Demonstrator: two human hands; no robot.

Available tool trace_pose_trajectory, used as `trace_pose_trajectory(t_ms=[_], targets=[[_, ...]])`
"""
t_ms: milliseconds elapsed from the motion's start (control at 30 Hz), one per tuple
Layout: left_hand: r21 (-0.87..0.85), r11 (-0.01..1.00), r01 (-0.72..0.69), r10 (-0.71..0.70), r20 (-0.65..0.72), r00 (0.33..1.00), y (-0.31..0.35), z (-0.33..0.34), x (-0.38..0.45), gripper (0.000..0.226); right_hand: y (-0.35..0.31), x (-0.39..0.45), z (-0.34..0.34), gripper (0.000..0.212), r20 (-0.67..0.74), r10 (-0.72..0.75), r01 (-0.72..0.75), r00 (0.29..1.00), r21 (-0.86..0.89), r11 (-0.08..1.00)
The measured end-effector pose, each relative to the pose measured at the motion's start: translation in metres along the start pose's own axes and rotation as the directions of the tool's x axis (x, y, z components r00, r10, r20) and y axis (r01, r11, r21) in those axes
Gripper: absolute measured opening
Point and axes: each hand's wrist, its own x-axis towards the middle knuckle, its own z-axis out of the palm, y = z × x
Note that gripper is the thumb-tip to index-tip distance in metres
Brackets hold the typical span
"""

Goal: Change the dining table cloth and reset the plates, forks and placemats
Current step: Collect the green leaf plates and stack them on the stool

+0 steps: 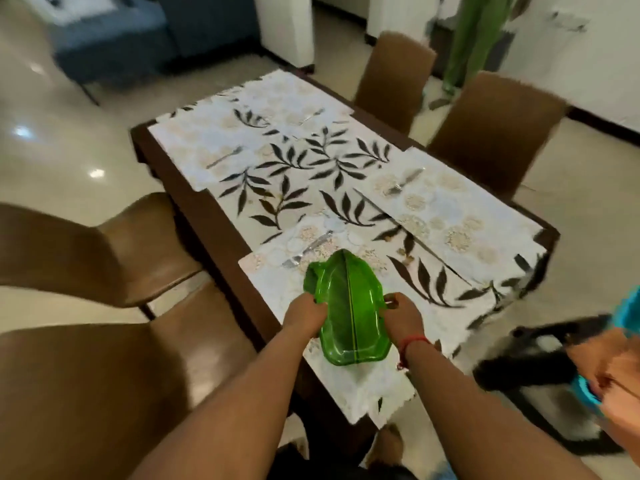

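A: Surroundings, left to right?
B: Two brown chairs (86, 258) stand against the table's left edge. The tablecloth (311, 174), white with dark leaves, carries four placemats, a fork (306, 251) on the nearest placemat (266, 275). Two more chairs (491, 133) stand on the far side.
A: Hands?
B: Left hand (306, 318) and right hand (403, 317) each grasp a long edge of the green leaf-shaped plate (349, 306) above the nearest placemat.

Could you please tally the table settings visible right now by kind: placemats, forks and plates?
Placemats: 4
Forks: 4
Green leaf-shaped plate: 1, held by both hands
Total: 9
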Motion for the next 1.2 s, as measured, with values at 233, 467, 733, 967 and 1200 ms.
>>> trace_pose_trajectory(t_ms=[233,467,733,967,1200], targets=[[-0.239,0.936,0.260,-0.287,-0.088,0.954,0.009,0.002,-0.003,0.022,-0.031,0.060,0.004,0.045,0.285,-0.136,0.188,0.949,-0.162,0.969],[-0.367,0.863,0.346,-0.406,-0.098,0.909,0.013,0.017,-0.010,0.009,-0.028,0.072,0.014,0.046,0.395,-0.174,0.282,0.902,-0.233,0.931],[-0.425,0.835,0.351,-0.421,-0.080,0.904,0.015,0.021,-0.007,0.006,-0.028,0.079,0.014,0.042,0.385,-0.210,0.337,0.899,-0.302,0.892],[-0.472,0.794,0.383,-0.448,-0.028,0.894,0.020,0.032,-0.008,0.019,-0.026,0.086,0.008,0.051,0.380,-0.224,0.376,0.898,-0.397,0.837],[-0.544,0.761,0.355,-0.426,-0.005,0.905,0.021,0.036,-0.005,0.013,-0.023,0.084,0.012,0.050,0.366,-0.212,0.372,0.906,-0.453,0.810]])
